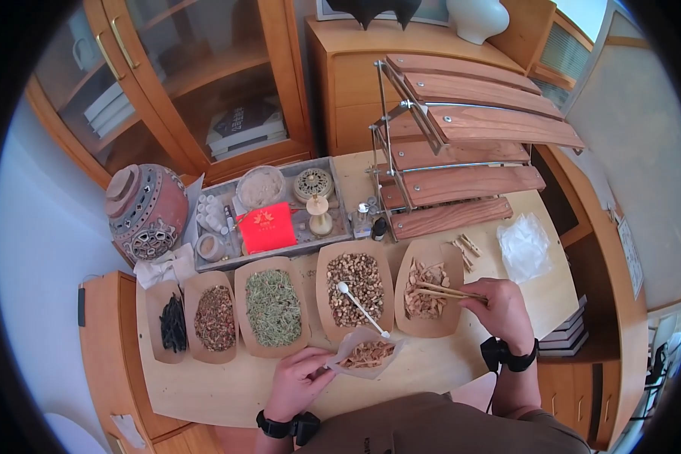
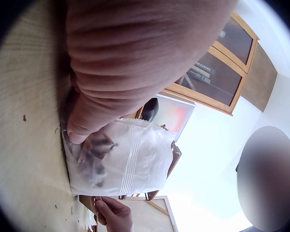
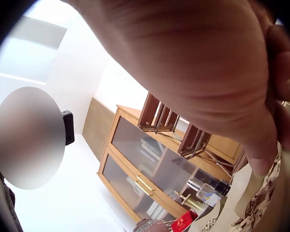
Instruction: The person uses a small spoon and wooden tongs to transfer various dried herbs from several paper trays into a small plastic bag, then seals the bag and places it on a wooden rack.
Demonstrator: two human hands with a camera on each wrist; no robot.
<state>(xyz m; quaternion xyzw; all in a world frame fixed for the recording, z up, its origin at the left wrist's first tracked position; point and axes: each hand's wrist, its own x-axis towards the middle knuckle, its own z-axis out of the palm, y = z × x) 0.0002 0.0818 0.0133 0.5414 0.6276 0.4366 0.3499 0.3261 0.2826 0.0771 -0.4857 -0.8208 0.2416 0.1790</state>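
My left hand (image 1: 301, 384) pinches the edge of a small translucent pouch (image 1: 348, 362) close above the table. Pale brown chips (image 1: 371, 352) fill the opened mouth of the pouch. In the left wrist view the thumb presses on the pouch (image 2: 140, 162), and darker pieces show through its wall. My right hand (image 1: 503, 310) grips a pair of wooden tweezers (image 1: 454, 293), whose tips reach into the rightmost paper tray (image 1: 450, 324) among thin wood shavings (image 1: 424, 303). In the right wrist view the hand hides most of the tweezers. A white spoon (image 1: 362, 308) lies across the neighbouring tray.
Left of the shavings stand paper trays of brown chunks (image 1: 353, 272), green dried herb (image 1: 272, 306), reddish bits (image 1: 215, 318) and dark pods (image 1: 173, 325). Behind are a grey tray (image 1: 272, 256) with a red packet (image 1: 267, 227), a slatted wooden rack (image 1: 461, 181) and crumpled white plastic (image 1: 523, 248).
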